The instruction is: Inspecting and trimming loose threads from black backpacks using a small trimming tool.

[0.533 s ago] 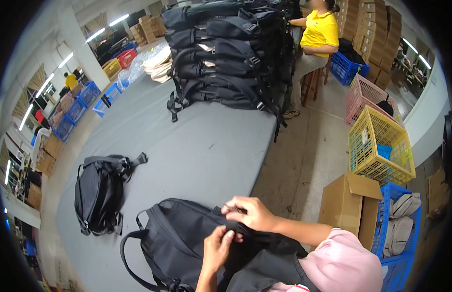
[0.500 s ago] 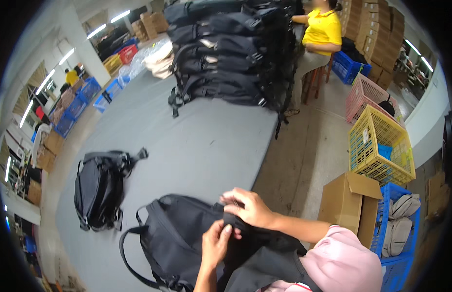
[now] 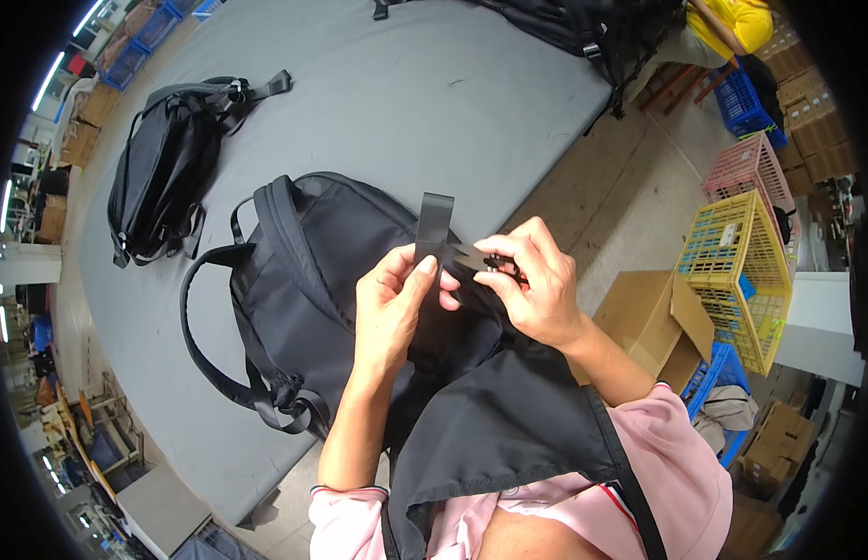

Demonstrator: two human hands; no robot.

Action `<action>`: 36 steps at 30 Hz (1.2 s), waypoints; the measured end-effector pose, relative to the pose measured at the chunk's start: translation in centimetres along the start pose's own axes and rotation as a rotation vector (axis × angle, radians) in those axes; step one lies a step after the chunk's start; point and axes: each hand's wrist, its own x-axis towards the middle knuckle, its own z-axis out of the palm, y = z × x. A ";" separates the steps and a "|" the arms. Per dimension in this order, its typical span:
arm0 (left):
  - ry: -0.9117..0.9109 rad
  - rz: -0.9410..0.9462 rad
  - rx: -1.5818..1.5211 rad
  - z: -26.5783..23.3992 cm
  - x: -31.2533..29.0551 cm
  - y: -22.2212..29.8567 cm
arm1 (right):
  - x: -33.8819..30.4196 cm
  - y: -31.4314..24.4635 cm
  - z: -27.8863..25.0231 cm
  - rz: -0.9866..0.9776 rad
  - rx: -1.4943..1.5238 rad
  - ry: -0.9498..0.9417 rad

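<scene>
A black backpack (image 3: 345,243) lies on the grey-covered table in front of me, its carry loop bowed out on the left. Over its right side, my left hand (image 3: 387,303) pinches a flat black webbing strap (image 3: 436,222) between thumb and fingers, and the strap's end stands up above the grip. Just right of it, my right hand (image 3: 544,285) holds a black plastic buckle (image 3: 502,265) by thumb and fingertips. Webbing runs between the two hands. How it passes through the buckle is partly hidden by my fingers.
Another black bag (image 3: 172,168) lies at the table's left. More black bags (image 3: 555,23) sit at the far edge, near a person in yellow (image 3: 747,23). On the right stand an open cardboard box (image 3: 639,313), a yellow crate (image 3: 733,271) and a pink crate (image 3: 751,173).
The view has tipped downward. My right hand has drawn away from the left and turned, now with the buckle showing in its fingertips. The strap end has come up into sight.
</scene>
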 end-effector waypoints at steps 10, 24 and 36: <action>-0.005 -0.045 -0.006 -0.7 -0.4 -0.5 | 0.1 0.2 -0.4 -0.027 -0.006 -0.059; -0.026 -0.079 -0.040 -1.0 -0.4 -0.7 | 0.5 0.0 -0.6 -0.063 0.096 -0.025; -0.118 -0.089 -0.355 -1.6 -2.0 0.3 | 0.8 -0.1 2.6 -0.506 0.001 -0.114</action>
